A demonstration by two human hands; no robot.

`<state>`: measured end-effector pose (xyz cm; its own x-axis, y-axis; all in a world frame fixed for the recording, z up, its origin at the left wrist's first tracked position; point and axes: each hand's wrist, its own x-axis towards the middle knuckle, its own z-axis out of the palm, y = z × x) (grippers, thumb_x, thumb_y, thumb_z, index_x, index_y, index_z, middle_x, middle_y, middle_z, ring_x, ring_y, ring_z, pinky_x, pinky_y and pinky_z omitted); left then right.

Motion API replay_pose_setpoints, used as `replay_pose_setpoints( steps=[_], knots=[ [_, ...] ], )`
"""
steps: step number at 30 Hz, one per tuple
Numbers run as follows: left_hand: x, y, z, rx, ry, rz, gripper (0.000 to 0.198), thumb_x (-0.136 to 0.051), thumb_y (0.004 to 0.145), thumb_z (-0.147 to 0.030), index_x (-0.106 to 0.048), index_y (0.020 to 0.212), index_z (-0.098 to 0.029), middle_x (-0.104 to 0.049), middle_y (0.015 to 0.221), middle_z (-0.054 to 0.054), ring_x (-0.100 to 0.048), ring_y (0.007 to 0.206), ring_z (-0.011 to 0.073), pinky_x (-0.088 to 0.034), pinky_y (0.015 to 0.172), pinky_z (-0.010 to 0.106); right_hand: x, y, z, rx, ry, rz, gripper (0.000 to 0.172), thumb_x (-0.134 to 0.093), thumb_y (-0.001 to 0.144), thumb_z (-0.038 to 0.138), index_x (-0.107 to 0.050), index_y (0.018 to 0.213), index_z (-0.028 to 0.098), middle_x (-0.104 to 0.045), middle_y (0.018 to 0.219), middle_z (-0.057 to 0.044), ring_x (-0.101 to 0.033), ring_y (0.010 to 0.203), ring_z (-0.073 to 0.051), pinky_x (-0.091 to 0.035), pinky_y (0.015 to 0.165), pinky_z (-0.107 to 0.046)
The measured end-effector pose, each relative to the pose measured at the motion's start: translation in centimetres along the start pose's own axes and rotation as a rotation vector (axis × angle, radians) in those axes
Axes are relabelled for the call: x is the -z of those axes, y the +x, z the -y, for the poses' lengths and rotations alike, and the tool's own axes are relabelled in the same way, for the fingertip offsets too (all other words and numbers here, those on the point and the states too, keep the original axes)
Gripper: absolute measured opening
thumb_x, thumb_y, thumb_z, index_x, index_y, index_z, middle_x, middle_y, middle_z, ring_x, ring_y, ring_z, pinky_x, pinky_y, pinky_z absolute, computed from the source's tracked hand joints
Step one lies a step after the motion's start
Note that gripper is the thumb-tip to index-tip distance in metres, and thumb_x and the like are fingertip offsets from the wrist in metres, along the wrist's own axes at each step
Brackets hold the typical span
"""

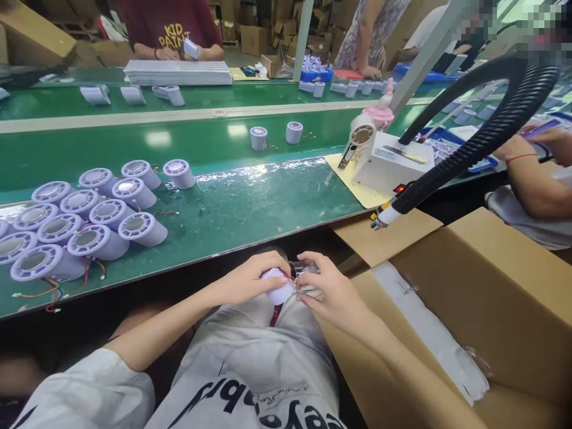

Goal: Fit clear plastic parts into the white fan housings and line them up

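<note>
Over my lap, below the table's near edge, my left hand (250, 279) is closed round a small lilac cylinder housing (279, 292) with thin red wires. My right hand (333, 292) pinches a clear plastic part (306, 271) held against that housing. The fingers hide where the two pieces meet. Several more lilac housings (89, 217) with wire tails lie on their sides on the green table (250, 208) at the left.
A white fixture (384, 158) with a round head stands on a yellow mat at the right, and a black ribbed hose (482, 140) arcs above it. An open cardboard box (482, 298) sits at my right. Other people work across and beside the table.
</note>
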<state>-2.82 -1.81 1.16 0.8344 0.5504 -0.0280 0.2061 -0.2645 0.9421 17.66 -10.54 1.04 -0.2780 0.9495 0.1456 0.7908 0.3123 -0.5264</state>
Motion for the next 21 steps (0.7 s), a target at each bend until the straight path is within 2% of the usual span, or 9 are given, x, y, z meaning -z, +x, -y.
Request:
replay_pose_setpoints(
  steps=[3,6,8,10,13,16,18,19,21],
  knots=[
    [-0.4,-0.7,0.3,-0.028,0.099,-0.136,0.028,-0.063,0.085,-0.04,-0.065,0.106,-0.021,-0.06,0.102,0.005,-0.057,0.092,0.0179,-0.045,0.084,0.031,-0.1,0.1,0.1,-0.096,0.326,0.025,0.006,-0.069,0.081,0.027,-0.067,0.079,0.022,-0.058,0.115,-0.008,-0.059,0.107,-0.023,-0.053,0.084,-0.035],
    [-1.0,-1.1,1.5,-0.097,0.154,-0.237,0.055,-0.079,0.067,-0.047,-0.066,0.114,-0.024,-0.058,0.107,0.007,-0.057,0.1,0.0224,-0.048,0.088,0.035,-0.2,0.1,0.5,-0.234,0.54,-0.042,0.023,-0.061,0.087,0.033,-0.066,0.069,0.02,-0.061,0.106,-0.008,-0.061,0.097,-0.02,-0.052,0.071,-0.027],
    [-1.4,-1.1,2.3,-0.162,0.197,-0.223,0.062,-0.082,0.061,-0.048,-0.066,0.116,-0.023,-0.054,0.121,0.011,-0.053,0.115,0.0278,-0.045,0.098,0.041,-0.3,0.1,0.6,-0.291,0.633,-0.115,0.025,-0.062,0.086,0.033,-0.065,0.065,0.019,-0.063,0.102,-0.008,-0.061,0.095,-0.02,-0.051,0.07,-0.027],
    [-1.6,-1.1,2.7,-0.188,0.173,-0.155,0.065,-0.081,0.064,-0.045,-0.063,0.122,-0.024,-0.052,0.131,0.013,-0.05,0.123,0.0295,-0.041,0.104,0.044,-0.3,0.0,0.5,-0.326,0.702,-0.17,0.027,-0.064,0.083,0.032,-0.064,0.06,0.019,-0.065,0.098,-0.007,-0.062,0.095,-0.021,-0.052,0.073,-0.029],
    [-1.8,-1.3,2.3,-0.129,0.019,-0.098,0.069,-0.081,0.068,-0.038,-0.055,0.13,-0.025,-0.059,0.127,0.01,-0.056,0.116,0.0259,-0.045,0.101,0.041,-0.1,-0.1,0.4,-0.351,0.815,-0.189,0.029,-0.065,0.082,0.033,-0.064,0.057,0.019,-0.069,0.097,-0.007,-0.065,0.094,-0.022,-0.054,0.075,-0.032],
    [-2.0,-1.8,1.5,0.004,-0.214,-0.141,0.068,-0.081,0.068,-0.033,-0.054,0.129,-0.022,-0.057,0.132,0.011,-0.061,0.111,0.0241,-0.051,0.093,0.036,0.0,-0.7,0.2,-0.22,0.802,-0.113,0.01,-0.074,0.076,0.031,-0.073,0.083,0.023,-0.066,0.12,-0.007,-0.062,0.111,-0.026,-0.056,0.085,-0.036],
    [-2.1,-2.0,1.2,0.064,-0.356,-0.153,0.065,-0.08,0.07,-0.032,-0.053,0.128,-0.021,-0.055,0.134,0.012,-0.062,0.109,0.0236,-0.052,0.091,0.035,-0.1,-1.2,0.2,-0.078,0.631,-0.084,0.032,-0.076,0.074,0.026,-0.07,0.106,0.027,-0.058,0.135,-0.006,-0.054,0.124,-0.028,-0.051,0.098,-0.041],
    [-2.1,-2.1,1.1,0.085,-0.399,-0.143,0.065,-0.079,0.071,-0.031,-0.053,0.129,-0.02,-0.056,0.133,0.013,-0.062,0.107,0.0234,-0.052,0.09,0.035,-0.2,-1.5,0.2,-0.028,0.538,-0.084,0.037,-0.075,0.076,0.025,-0.068,0.112,0.028,-0.055,0.138,-0.006,-0.052,0.127,-0.028,-0.048,0.103,-0.043],
    [-2.0,-2.4,1.0,0.102,-0.426,-0.111,0.067,-0.078,0.071,-0.032,-0.051,0.131,-0.02,-0.057,0.132,0.013,-0.063,0.106,0.024,-0.053,0.088,0.035,-0.4,-2.0,0.3,0.015,0.437,-0.093,0.036,-0.071,0.081,0.025,-0.064,0.116,0.028,-0.055,0.139,-0.007,-0.052,0.128,-0.027,-0.046,0.106,-0.043]
  ],
)
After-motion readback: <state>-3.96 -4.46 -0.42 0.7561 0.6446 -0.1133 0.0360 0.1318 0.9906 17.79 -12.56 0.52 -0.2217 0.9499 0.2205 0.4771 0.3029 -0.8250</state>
